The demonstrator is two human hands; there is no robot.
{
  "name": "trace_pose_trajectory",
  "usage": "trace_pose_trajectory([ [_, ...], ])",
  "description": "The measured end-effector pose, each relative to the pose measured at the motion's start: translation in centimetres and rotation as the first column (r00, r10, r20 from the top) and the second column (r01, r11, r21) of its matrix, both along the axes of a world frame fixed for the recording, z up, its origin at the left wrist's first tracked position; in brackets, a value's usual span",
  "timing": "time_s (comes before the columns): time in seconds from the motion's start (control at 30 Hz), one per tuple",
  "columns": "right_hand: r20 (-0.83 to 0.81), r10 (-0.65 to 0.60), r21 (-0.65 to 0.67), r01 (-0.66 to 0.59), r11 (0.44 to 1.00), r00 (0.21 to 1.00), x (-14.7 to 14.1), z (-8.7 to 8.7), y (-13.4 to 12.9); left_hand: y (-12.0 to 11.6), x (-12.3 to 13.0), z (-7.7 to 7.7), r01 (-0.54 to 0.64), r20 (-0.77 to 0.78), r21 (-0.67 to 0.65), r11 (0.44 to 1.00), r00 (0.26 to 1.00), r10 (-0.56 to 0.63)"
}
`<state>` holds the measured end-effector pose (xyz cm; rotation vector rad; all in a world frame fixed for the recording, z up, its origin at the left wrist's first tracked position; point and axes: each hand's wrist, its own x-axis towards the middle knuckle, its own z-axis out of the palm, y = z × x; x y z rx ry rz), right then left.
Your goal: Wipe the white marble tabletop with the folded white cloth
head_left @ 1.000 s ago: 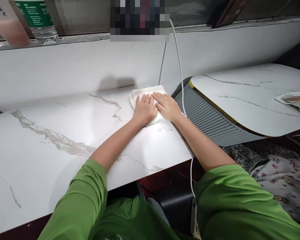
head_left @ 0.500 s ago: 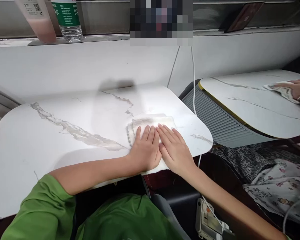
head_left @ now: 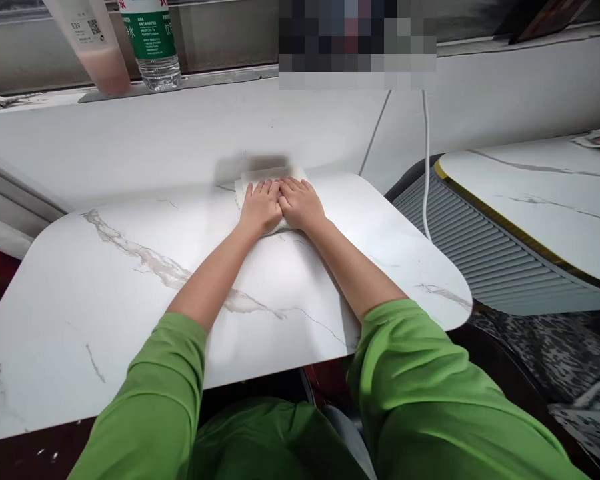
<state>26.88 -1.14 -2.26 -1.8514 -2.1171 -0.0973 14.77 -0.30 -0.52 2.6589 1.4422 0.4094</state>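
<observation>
Two Flat Hands upon a White Cloth, Near the Wall

The white cloth (head_left: 267, 174) lies on the marble-patterned tabletop (head_left: 275, 273), at its far edge. The left hand (head_left: 261, 208) and the right hand (head_left: 301, 203) press on it side by side, touching; each grip is flat, with fingers stretched forward and not curled around the cloth. The hands cover a good part of it.

Directly beyond the cloth rises the white wall (head_left: 180, 137), which bounds the space on that side; whether they touch, I cannot tell. To the right of the cloth, a white cable (head_left: 427, 167) hangs down beside the tabletop. Farther right are a ribbed grey panel (head_left: 460, 223) and a second tabletop (head_left: 540, 200) with golden edging.

Beyond the cloth and to its left, on a ledge, stand a container of pink liquid (head_left: 95, 50) and a clear bottle (head_left: 155, 40). The container's label shows "E39" and a QR code. The bottle's green label carries white writing, including the character "水"; its smaller lines are too tiny to read.
</observation>
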Motion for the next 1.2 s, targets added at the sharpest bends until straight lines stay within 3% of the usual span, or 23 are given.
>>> trace_pose_trajectory([
  [0.13, -0.045, -0.011, 0.021, 0.012, 1.0, 0.999, -0.1, -0.5, 0.3, 0.7, -0.5, -0.1, 0.006, -0.042, -0.009, 1.0, 0.999, -0.006],
  [0.27, -0.048, -0.005, 0.017, 0.006, 1.0, 0.999, -0.6, -0.6, -2.6, -1.6, -1.2, -0.3, 0.02, -0.059, -0.009, 1.0, 0.998, -0.02],
  [0.37, -0.022, 0.04, 0.01, -0.04, 0.999, 0.999, -1.7, -0.4, -6.9, -5.7, -2.7, -0.3, 0.036, -0.066, 0.008, 0.999, 0.997, -0.035],
  [0.6, 0.033, 0.192, 0.074, -0.194, 0.978, 0.981, -6.6, -0.1, -20.6, -19.3, -9.2, 0.3, 0.182, -0.111, 0.048, 0.982, 0.978, -0.176],
  [0.73, 0.034, 0.224, 0.06, -0.226, 0.972, 0.974, -8.7, 0.4, -24.6, -23.2, -11.9, 1.3, 0.262, -0.149, 0.019, 0.965, 0.955, -0.256],
  [0.8, 0.026, 0.257, 0.032, -0.258, 0.966, 0.966, -9.1, 0.6, -24.0, -22.8, -12.4, 1.6, 0.254, -0.178, -0.01, 0.967, 0.951, -0.252],
  [0.87, 0.009, 0.281, -0.003, -0.281, 0.96, 0.96, -9.5, 0.6, -21.5, -20.7, -12.6, 1.8, 0.2, -0.206, -0.041, 0.979, 0.957, -0.204],
  [1.0, -0.054, 0.208, 0.014, -0.208, 0.978, 0.977, -11.0, 0.3, -12.8, -12.8, -13.1, 1.4, 0.029, -0.185, -0.058, 0.998, 0.982, -0.04],
  [1.1, -0.061, 0.203, 0.047, -0.2, 0.979, 0.977, -12.7, 0.3, -5.9, -6.6, -14.1, 1.0, -0.073, -0.097, 0.0, 0.997, 0.993, 0.073],
  [1.2, -0.052, 0.198, 0.027, -0.196, 0.98, 0.979, -13.9, 0.7, -1.3, -2.7, -14.7, 0.6, -0.209, -0.04, 0.064, 0.976, 0.977, 0.211],
])
